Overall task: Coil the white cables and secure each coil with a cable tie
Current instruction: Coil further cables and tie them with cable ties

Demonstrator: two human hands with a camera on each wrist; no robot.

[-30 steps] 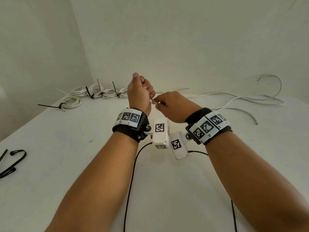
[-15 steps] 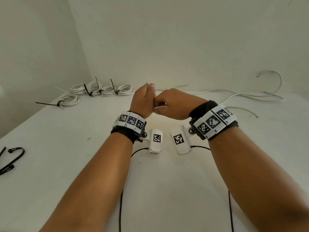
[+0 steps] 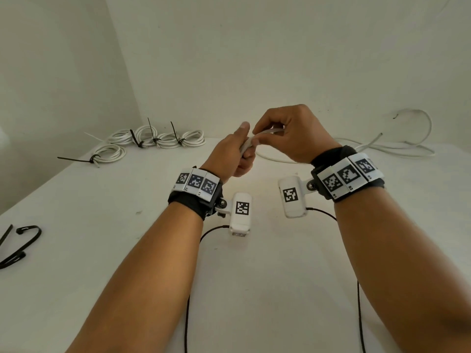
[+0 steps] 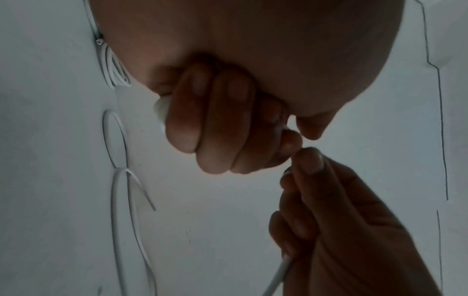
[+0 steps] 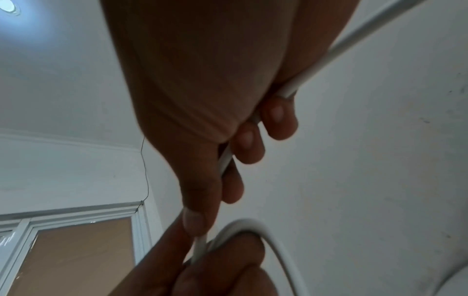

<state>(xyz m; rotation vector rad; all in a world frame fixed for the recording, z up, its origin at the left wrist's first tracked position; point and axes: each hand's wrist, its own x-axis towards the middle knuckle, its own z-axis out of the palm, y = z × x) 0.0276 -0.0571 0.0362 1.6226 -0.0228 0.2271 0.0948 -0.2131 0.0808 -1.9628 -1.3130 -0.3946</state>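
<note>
Both hands are raised above the white table (image 3: 127, 250), working one white cable (image 3: 246, 147). My left hand (image 3: 243, 149) grips the gathered cable in a fist, thumb on top. Close above it, my right hand (image 3: 266, 131) curls its fingers round the same cable, and the rest trails off to the right (image 3: 382, 149). In the left wrist view the left fingers (image 4: 215, 124) wrap round the white bundle (image 4: 161, 109). In the right wrist view the cable (image 5: 225, 160) runs through the right hand and forms a loop (image 5: 253, 223) over the left hand (image 5: 202, 270).
Tied white coils (image 3: 163, 136) with black ties lie at the back left, with one more coil (image 3: 109, 152) in front of them. Loose black cable ties (image 3: 20, 245) lie at the left edge. Walls close the table's back and left. Thin black wrist-camera wires (image 3: 187, 289) run toward me.
The hands were pressed together low; now my right hand has risen above the left and its wrist has swung right, drawing the cable up. The left hand keeps its grip.
</note>
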